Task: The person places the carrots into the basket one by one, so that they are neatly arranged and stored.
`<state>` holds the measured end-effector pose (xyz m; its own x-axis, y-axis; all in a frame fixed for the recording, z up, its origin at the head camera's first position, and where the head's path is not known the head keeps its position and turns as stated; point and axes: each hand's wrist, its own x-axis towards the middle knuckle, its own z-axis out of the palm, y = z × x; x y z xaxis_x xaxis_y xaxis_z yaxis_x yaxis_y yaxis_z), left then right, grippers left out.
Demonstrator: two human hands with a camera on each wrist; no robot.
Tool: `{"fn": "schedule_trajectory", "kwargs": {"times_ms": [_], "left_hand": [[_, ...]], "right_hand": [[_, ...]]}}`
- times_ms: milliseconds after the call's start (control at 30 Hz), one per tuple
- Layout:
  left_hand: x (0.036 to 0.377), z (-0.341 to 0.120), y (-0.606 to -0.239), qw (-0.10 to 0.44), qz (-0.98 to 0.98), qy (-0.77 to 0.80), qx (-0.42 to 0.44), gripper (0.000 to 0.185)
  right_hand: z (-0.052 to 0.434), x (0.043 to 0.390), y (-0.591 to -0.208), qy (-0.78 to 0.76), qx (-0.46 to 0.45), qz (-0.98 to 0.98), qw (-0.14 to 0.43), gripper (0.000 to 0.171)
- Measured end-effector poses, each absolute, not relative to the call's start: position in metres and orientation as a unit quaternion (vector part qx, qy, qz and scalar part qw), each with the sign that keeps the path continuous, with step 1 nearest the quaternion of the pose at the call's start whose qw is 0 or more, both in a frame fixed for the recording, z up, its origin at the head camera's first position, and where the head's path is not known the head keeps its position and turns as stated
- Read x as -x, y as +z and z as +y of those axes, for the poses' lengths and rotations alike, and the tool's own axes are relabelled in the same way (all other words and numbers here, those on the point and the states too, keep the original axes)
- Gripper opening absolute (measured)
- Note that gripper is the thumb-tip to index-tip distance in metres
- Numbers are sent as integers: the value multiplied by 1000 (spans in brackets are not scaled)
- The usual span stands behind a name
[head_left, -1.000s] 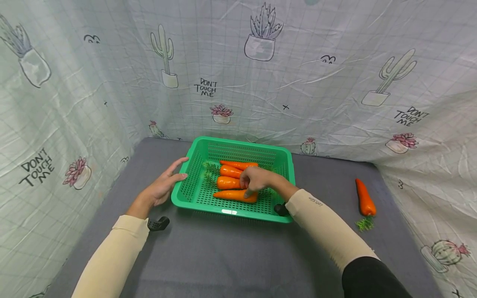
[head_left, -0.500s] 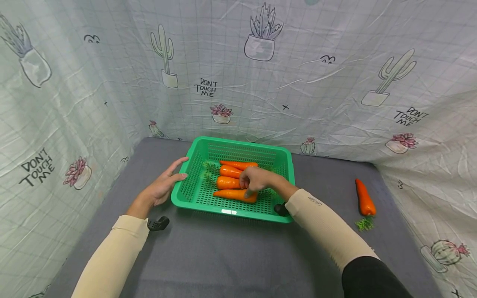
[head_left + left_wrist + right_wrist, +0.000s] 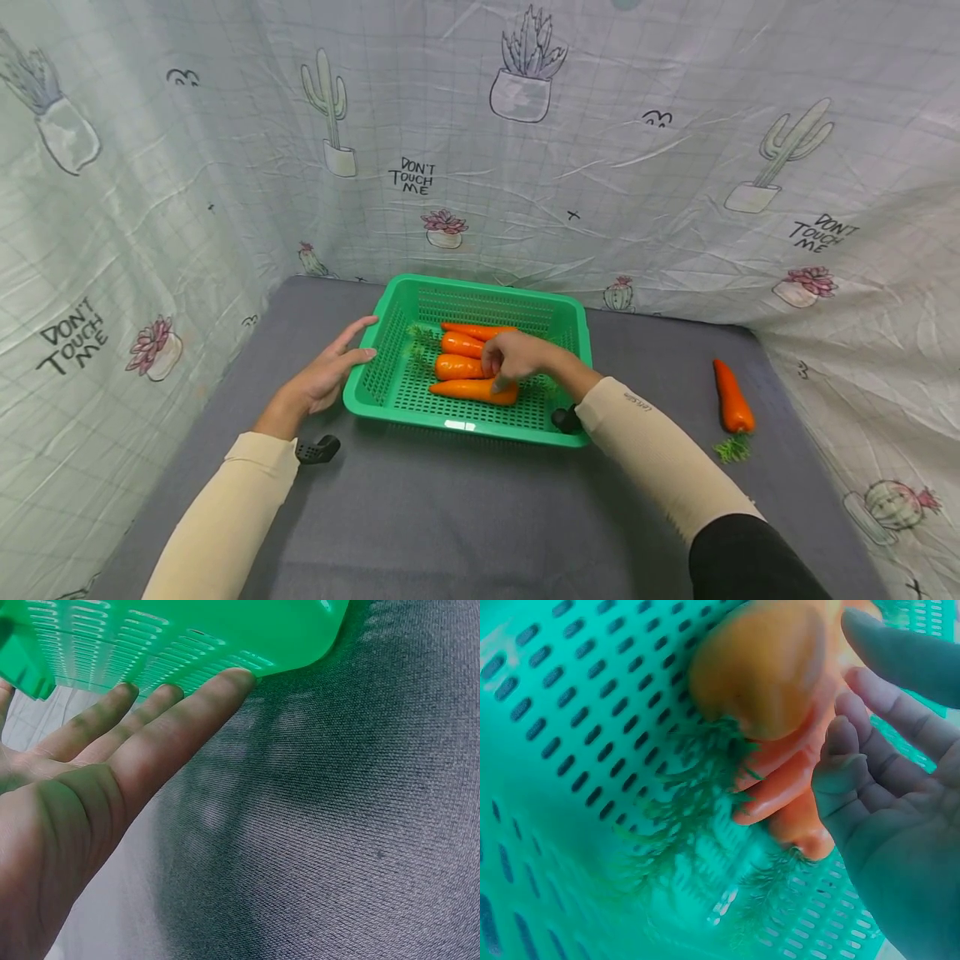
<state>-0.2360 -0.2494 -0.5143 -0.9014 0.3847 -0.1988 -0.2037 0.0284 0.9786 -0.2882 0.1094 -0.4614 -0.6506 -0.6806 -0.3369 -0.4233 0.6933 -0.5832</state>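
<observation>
A green slotted basket stands on the grey table with several orange carrots in it, the front one lying crosswise. My right hand hovers low inside the basket, its loosely bent fingertips touching that front carrot. In the right wrist view the fingers lie beside the carrots and their green tops, not wrapped round any. My left hand lies flat with straight fingers against the basket's left wall. One more carrot lies loose on the table to the right.
A printed cactus cloth walls in the table at the back and both sides. The loose carrot lies close to the right cloth wall. Bare grey table surface stretches in front of the basket.
</observation>
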Motion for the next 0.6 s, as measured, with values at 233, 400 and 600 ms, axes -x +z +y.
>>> {"fn": "schedule_trajectory", "kwargs": {"times_ms": [233,400,600], "left_hand": [[236,-249,-514,214,685,693,-68,70],[236,-249,-513,210,694,685,-69,69],[236,-248,-514,210,697,683,-62,68]], "right_hand": [[121,290,-439,-291,301,868,267,28],[138,293,-420,-343,271,864,251,33],[168,297,-404,-387,238,862,224,32]]}}
